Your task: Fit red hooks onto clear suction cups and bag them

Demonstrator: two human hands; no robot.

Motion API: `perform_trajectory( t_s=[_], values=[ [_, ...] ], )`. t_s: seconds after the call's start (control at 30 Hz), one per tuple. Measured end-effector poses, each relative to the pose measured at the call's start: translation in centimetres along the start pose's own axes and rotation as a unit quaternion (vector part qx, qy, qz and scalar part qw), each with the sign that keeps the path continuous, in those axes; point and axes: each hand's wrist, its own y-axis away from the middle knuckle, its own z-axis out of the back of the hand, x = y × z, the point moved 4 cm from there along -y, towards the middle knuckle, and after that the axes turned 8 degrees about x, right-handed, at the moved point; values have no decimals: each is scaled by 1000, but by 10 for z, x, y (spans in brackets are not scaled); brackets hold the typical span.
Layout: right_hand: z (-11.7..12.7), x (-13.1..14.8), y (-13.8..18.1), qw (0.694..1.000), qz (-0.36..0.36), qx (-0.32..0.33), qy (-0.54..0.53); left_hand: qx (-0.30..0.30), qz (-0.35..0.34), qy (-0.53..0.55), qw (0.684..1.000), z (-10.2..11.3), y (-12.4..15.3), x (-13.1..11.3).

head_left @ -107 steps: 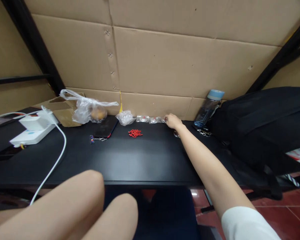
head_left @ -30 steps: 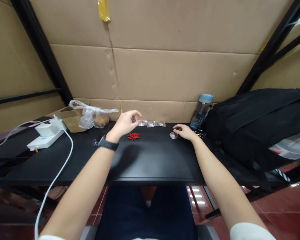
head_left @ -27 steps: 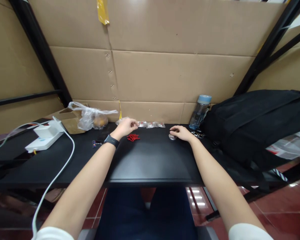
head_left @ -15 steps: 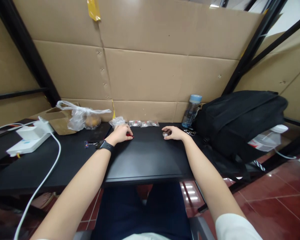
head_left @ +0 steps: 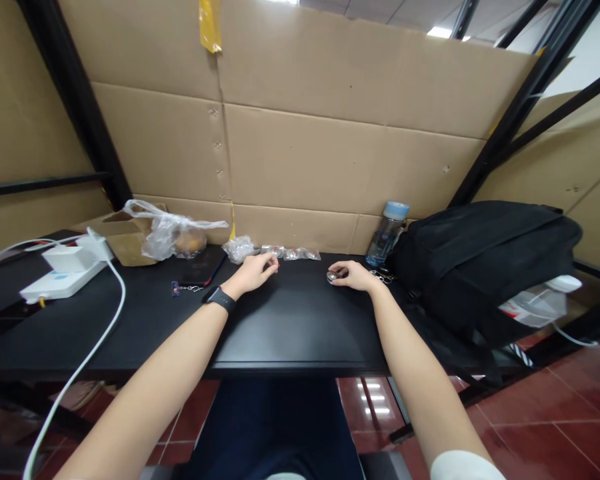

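My left hand (head_left: 255, 273), with a black watch on the wrist, lies on the black table (head_left: 145, 327) with its fingers curled over the small red pieces; a bit of red (head_left: 278, 266) shows at the fingertips. My right hand (head_left: 353, 275) rests further right, its fingers closed round a small round silvery object (head_left: 332, 277). Behind both hands, a row of small clear packets (head_left: 293, 253) and a crumpled clear bag (head_left: 239, 249) lie along the cardboard wall.
A water bottle (head_left: 386, 233) and a big black backpack (head_left: 480, 257) stand at the right, with keys (head_left: 380, 274) beside them. A phone (head_left: 203, 267), a plastic bag with fruit (head_left: 173, 233), a cardboard box (head_left: 115, 233) and a white power strip (head_left: 63, 277) with cable sit left.
My left hand came down from above the red pieces onto them and closed. My right hand moved from the clear packets to the silvery object. The camera tilted upward.
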Motion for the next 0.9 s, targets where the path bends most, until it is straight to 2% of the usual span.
perform_trajectory(
  t_s=[0.07, 0.17, 0.33, 0.43, 0.53, 0.67, 0.83, 0.9],
  values=[
    [1, 1, 0, 1000, 0, -3, -3, -13, -8, 43, 999, 2, 0, -5],
    [2, 5, 0, 1000, 8, -21, -6, -27, -25, 39, 999, 4, -1, -10],
    [4, 16, -1, 994, 20, -91, -54, -50, -2, 36, 998, 5, -1, -10],
    [2, 32, -8, 986, 46, -108, -121, -73, 18, 53, 996, 4, -5, -11],
    [1, 55, -20, 977, 88, -93, -170, -85, 24, 97, 991, 5, -17, -15],
    [-2, 80, -40, 965, 119, -89, -218, -72, 41, 93, 992, 4, -38, -17],
    [-24, 91, -44, 929, 111, -175, -306, -128, 60, 138, 980, -8, -36, -14],
    [-38, 93, -39, 922, 94, -173, -332, -136, 47, 151, 978, -14, -28, -16]
  ],
)
